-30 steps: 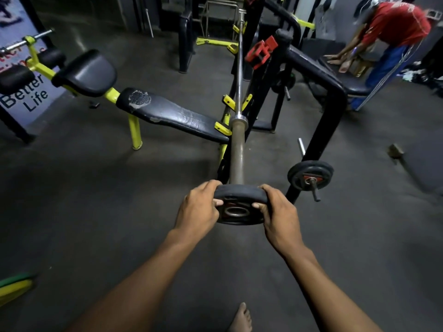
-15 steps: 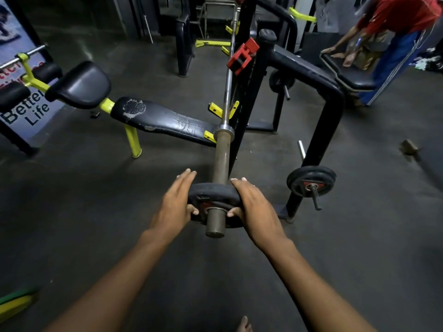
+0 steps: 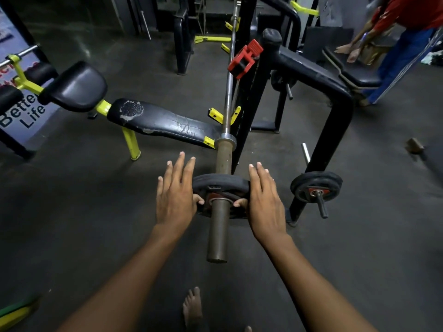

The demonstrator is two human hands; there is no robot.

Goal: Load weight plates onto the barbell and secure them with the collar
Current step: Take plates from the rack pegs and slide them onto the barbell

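Weight plate [image 3: 220,185] sits midway along the barbell sleeve [image 3: 217,236], which runs six to twelve o'clock, with the left hand [image 3: 175,197] at nine and right hand [image 3: 263,200] at three, equally near, fingers straight, thumbs pressing its face.

Plate: black weight plate [image 3: 220,182], red centre, upright, threaded midway along the sleeve.
Bar: brown barbell sleeve [image 3: 217,233], level, free end nearest.

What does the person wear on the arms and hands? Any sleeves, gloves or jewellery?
Nothing is worn that shows. The left hand and the right hand have no gloves, and neither wrist carries a watch or band. Both forearms are bare down to the picture's edge; no sleeve is in view.
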